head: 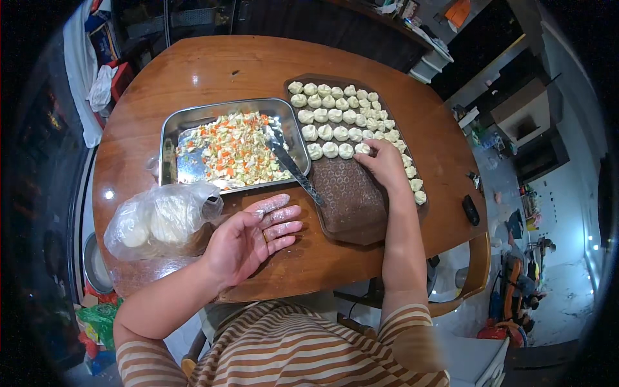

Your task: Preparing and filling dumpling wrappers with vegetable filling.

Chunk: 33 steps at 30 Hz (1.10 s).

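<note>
With its fingers and thumb, my right hand grips a small pleated bun at the end of the nearest full row on a brown patterned tray. Rows of similar filled buns cover the tray's far part and its right edge. Palm up, my left hand is empty, with white flour on its spread fingers and a ring on one. Beyond it stands a steel tray of chopped vegetable filling, cabbage-like with orange bits. A dark flat utensil leans over that tray's right rim, its handle end over the brown tray.
A clear plastic bag with pale dough lies left of my left hand on the wooden table. A black case lies near the right edge. A wooden chair stands at the lower right, a metal basin at the left.
</note>
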Motion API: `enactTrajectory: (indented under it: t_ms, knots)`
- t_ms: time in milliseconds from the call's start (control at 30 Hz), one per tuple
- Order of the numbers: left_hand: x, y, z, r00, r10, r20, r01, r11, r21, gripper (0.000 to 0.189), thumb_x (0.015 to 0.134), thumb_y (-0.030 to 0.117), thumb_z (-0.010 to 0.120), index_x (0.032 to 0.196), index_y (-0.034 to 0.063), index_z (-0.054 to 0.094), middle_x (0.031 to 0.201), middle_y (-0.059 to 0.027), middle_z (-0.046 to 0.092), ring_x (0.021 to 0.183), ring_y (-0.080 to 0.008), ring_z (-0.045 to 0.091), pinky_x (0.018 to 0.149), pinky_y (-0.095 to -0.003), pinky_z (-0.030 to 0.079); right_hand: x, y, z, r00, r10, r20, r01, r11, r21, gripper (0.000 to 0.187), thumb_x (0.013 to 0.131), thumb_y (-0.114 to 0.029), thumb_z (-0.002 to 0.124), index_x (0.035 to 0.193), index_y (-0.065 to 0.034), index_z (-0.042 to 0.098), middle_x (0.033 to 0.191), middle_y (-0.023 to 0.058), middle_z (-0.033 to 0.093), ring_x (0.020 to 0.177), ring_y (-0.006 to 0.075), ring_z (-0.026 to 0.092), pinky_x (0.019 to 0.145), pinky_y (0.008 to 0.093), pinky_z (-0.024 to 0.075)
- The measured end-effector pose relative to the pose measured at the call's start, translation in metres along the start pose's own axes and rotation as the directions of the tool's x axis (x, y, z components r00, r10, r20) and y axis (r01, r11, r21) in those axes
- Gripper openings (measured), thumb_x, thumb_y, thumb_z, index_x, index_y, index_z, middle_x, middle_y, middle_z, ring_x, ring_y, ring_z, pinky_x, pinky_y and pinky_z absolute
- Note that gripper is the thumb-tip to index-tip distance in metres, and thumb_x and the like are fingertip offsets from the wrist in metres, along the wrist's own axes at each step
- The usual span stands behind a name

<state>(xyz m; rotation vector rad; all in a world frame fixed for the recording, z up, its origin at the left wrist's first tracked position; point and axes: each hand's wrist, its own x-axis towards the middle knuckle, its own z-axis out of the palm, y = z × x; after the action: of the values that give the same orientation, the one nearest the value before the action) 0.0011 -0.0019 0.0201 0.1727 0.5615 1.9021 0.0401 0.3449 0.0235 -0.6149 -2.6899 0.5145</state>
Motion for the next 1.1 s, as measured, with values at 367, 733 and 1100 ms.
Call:
enactTrajectory:
  t_ms: [367, 733, 1100]
  knots:
    - [0.001, -0.002, -0.005, 1.000, -0.007, -0.002, 0.007, 1.000, 0.004, 0.053, 0.087, 0.026, 0.050, 0.134, 0.0019, 0.043, 0.129, -0.0153, 0.053, 0.115, -0.0284, 0.054, 0.100, -0.0416, 0.042, -0.003, -0.001, 0.000, 1.000, 0.003, 0.004, -0.003, 0.998, 0.069, 0.044, 0.072, -0.015, 0.076, 0.109, 0.0043, 0.063, 0.083, 0.0098, 0.062, 0.075, 0.0183, 0.058, 0.072, 0.0303, 0.0477]
    - [0.004, -0.001, -0.004, 1.000, -0.003, 0.002, 0.003, 0.997, 0.078, 0.052, 0.084, 0.020, 0.053, 0.132, 0.0013, 0.044, 0.128, -0.0161, 0.054, 0.112, -0.0271, 0.056, 0.097, -0.0389, 0.044, -0.003, -0.004, -0.006, 0.999, 0.034, 0.001, -0.034, 0.995, 0.093, 0.043, 0.071, -0.016, 0.077, 0.108, 0.0018, 0.064, 0.095, 0.0164, 0.067, 0.089, 0.0268, 0.065, 0.082, 0.0371, 0.0494]
    - [-0.008, -0.004, -0.003, 0.991, 0.065, 0.116, -0.128, 0.709, 0.694, 0.026, 0.096, 0.012, 0.051, 0.120, 0.0024, 0.056, 0.102, -0.0082, 0.065, 0.085, -0.0119, 0.061, 0.076, -0.0242, 0.051, -0.027, -0.051, -0.043, 0.944, -0.049, -0.325, 0.130, 0.964, 0.232, 0.022, 0.085, -0.019, 0.063, 0.082, 0.0029, 0.065, 0.073, 0.0102, 0.063, 0.065, 0.0197, 0.058, 0.063, 0.0321, 0.0451]
